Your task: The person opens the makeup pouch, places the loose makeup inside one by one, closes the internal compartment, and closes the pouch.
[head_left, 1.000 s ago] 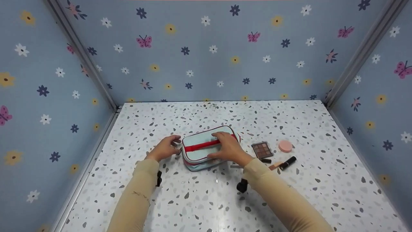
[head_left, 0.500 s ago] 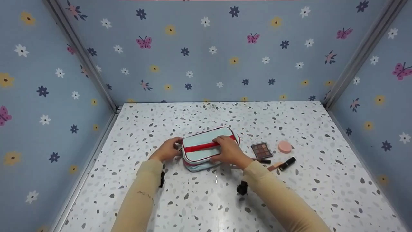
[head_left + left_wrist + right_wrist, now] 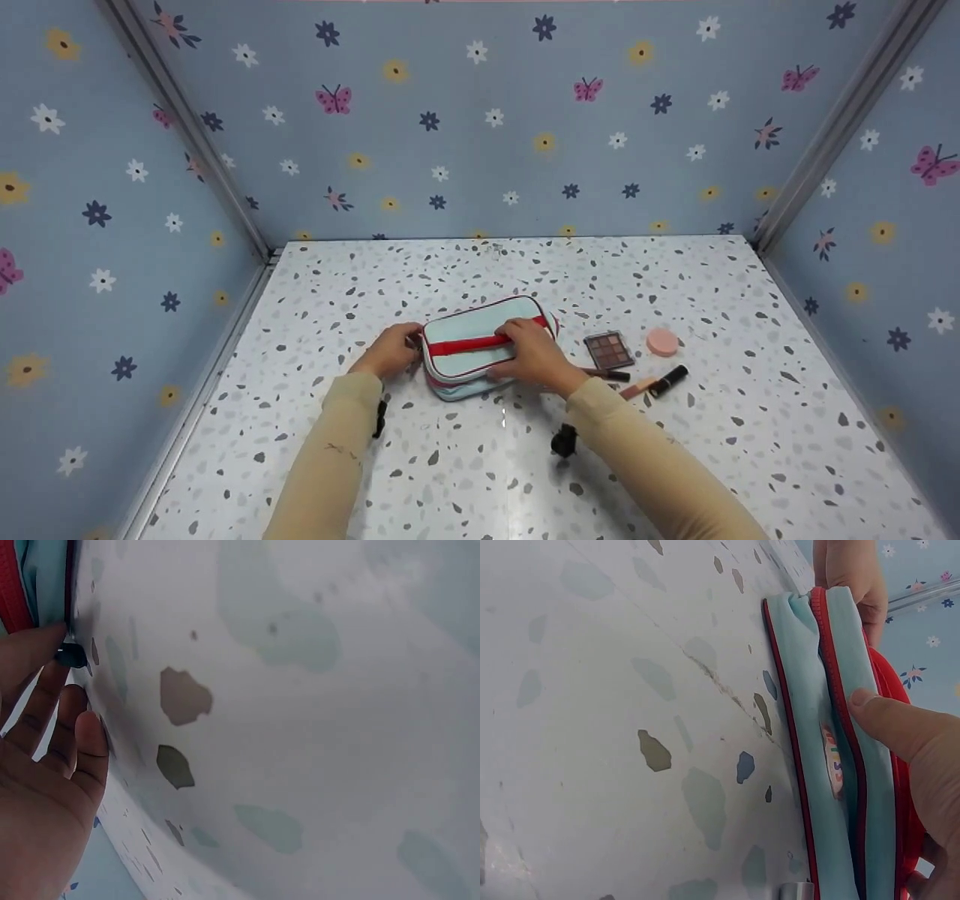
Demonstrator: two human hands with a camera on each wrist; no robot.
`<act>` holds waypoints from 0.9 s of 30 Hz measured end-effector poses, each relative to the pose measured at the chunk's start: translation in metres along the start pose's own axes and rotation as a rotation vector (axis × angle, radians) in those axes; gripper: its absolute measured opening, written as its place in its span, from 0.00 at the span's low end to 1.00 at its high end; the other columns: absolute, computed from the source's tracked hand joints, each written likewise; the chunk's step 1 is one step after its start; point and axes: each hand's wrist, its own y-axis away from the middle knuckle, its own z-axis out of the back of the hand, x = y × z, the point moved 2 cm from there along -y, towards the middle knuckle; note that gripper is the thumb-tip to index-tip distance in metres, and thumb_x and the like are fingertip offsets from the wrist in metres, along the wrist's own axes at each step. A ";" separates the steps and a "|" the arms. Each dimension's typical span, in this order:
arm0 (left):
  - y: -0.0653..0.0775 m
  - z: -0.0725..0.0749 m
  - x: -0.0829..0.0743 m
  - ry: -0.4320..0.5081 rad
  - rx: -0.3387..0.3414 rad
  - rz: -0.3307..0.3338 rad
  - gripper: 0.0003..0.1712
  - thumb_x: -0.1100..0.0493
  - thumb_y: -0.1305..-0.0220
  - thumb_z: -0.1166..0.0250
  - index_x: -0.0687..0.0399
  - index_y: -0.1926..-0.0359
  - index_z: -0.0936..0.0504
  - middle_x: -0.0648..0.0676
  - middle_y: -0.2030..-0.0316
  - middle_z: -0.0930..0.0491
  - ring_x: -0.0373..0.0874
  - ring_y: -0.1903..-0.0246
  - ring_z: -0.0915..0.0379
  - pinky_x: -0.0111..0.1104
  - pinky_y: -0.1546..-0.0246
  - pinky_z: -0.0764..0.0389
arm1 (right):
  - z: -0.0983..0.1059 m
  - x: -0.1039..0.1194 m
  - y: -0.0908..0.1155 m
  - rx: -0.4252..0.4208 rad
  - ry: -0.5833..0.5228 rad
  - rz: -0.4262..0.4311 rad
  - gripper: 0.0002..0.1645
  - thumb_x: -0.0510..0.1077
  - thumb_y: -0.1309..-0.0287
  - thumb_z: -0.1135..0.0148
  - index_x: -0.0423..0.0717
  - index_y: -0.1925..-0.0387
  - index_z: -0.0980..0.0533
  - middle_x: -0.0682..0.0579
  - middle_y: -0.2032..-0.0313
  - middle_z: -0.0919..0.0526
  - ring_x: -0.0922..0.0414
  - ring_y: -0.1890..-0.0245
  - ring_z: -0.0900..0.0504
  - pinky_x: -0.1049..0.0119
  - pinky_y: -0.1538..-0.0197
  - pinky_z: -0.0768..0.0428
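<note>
A light-blue rectangular cloth bag with dark red piping (image 3: 472, 322) sits on its base on the white speckled table (image 3: 450, 480), between the two hands, with the lid and its red fabric strap (image 3: 471, 344) upward. The lid is down; along the side runs a red zip (image 3: 826, 630), but I cannot tell if it is fully closed. The left hand (image 3: 390, 352) pinches, it seems, a small dark zip pull (image 3: 73, 655) at the bag's left end, between thumb and finger. The right hand (image 3: 536, 356) is clamped on the bag, thumb at the near side, fingers over the top. I judge the work at an early stage: the bag is steadied and the pull reached, while the clear-framed brown palette (image 3: 609, 350), the round pink case (image 3: 662, 342) and the black tube (image 3: 669, 381) lie outside, right of the bag. The bag's long axis runs mostly left to right, slanted, its right end farther from the person.
</note>
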 end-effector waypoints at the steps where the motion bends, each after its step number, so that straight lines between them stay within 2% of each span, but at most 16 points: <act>1: 0.000 0.000 0.000 -0.001 -0.002 -0.003 0.27 0.74 0.34 0.41 0.57 0.36 0.17 0.58 0.47 0.16 0.52 0.49 0.21 0.50 0.41 0.20 | 0.000 0.000 0.000 -0.005 -0.001 0.004 0.43 0.58 0.46 0.14 0.44 0.33 0.20 0.43 0.32 0.21 0.44 0.29 0.25 0.48 0.23 0.28; 8: 0.000 0.000 0.000 0.004 -0.050 0.002 0.21 0.72 0.32 0.39 0.59 0.40 0.16 0.58 0.54 0.15 0.49 0.55 0.22 0.45 0.47 0.19 | 0.001 0.000 0.001 -0.032 -0.010 0.044 0.41 0.58 0.45 0.15 0.42 0.36 0.19 0.43 0.36 0.18 0.44 0.33 0.23 0.48 0.26 0.25; 13: 0.002 0.003 0.000 -0.002 -0.073 0.008 0.13 0.69 0.28 0.37 0.64 0.45 0.16 0.60 0.55 0.15 0.49 0.56 0.22 0.46 0.46 0.19 | 0.002 0.001 0.003 -0.040 -0.020 0.042 0.40 0.59 0.44 0.15 0.42 0.37 0.19 0.45 0.39 0.17 0.46 0.36 0.22 0.49 0.28 0.24; 20: 0.004 0.006 0.001 -0.022 -0.052 0.019 0.11 0.65 0.26 0.36 0.66 0.49 0.13 0.60 0.57 0.13 0.47 0.58 0.20 0.46 0.47 0.17 | 0.004 0.002 0.002 -0.011 -0.023 -0.010 0.41 0.60 0.44 0.16 0.45 0.36 0.19 0.48 0.40 0.18 0.49 0.38 0.21 0.51 0.30 0.22; 27: 0.009 0.009 -0.002 -0.026 -0.040 0.040 0.09 0.63 0.24 0.35 0.62 0.52 0.10 0.57 0.58 0.11 0.47 0.58 0.19 0.46 0.45 0.17 | 0.005 0.002 0.000 -0.001 -0.012 -0.033 0.40 0.63 0.42 0.18 0.45 0.36 0.19 0.50 0.44 0.17 0.52 0.42 0.21 0.53 0.32 0.21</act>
